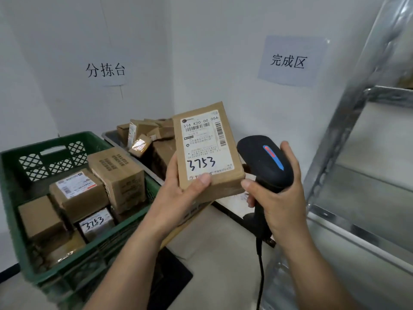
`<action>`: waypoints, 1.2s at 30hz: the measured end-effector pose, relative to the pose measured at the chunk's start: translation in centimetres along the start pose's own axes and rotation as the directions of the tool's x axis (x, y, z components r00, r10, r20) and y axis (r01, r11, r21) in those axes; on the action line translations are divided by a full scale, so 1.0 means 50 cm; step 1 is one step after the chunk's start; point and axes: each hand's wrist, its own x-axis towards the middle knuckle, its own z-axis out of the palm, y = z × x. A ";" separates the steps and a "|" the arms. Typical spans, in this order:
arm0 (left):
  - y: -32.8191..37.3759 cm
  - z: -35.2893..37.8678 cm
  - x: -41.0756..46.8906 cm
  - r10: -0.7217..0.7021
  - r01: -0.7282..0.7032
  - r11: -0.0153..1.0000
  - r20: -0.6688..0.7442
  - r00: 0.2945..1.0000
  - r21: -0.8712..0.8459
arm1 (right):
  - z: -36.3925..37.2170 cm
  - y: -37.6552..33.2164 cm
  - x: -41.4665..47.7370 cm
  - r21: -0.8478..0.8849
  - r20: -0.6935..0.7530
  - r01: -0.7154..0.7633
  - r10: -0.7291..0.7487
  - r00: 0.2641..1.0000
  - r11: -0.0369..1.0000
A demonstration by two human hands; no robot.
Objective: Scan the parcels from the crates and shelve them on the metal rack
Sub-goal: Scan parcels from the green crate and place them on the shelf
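The metal rack (345,121) is seen far to the right of the green crate (53,143). A brown thing (407,81) is glimpsed on a high shelf of the rack, but what it is cannot be told. The green crate is filled with many brown parcels (116,173). Just behind it, to the right, a grey crate (107,135) is piled with small parcels (145,130). So most of the job is judged to be left to do.

One flat parcel (205,148) is held up above the green crate's right end. Its white label (201,142), with 3753 written on it, is turned to the camera. The parcel is gripped at its lower left corner by the left hand (178,193), with the thumb pressed on the front.

The black scanner (266,162) is held just right of this parcel, farther from the green crate. Its handle is wrapped by the right hand (281,198). This parcel is thought to be at the scan step, and it is not yet shelved.
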 end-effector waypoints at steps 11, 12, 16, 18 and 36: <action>0.114 0.290 -0.200 0.219 -0.223 0.975 0.216 0.952 -0.005 | -0.354 -0.178 -0.213 -0.051 -0.200 0.112 -0.120 0.972 0.992; 0.127 0.320 -0.220 0.234 -0.235 0.972 0.232 0.944 -0.023 | -0.388 -0.195 -0.236 -0.068 -0.220 0.118 -0.131 0.967 0.991; 0.173 0.446 -0.302 0.291 -0.276 0.957 0.249 0.924 -0.095 | -0.514 -0.263 -0.327 -0.146 -0.308 0.147 -0.186 0.933 0.978; 0.190 0.508 -0.340 0.304 -0.277 0.951 0.253 0.918 -0.137 | -0.574 -0.286 -0.368 -0.174 -0.350 0.159 -0.212 0.912 0.972; 0.376 0.974 -0.485 0.481 -0.299 0.872 0.565 0.670 -0.388 | -0.981 -0.475 -0.572 -0.446 -0.630 0.176 -0.447 0.635 0.877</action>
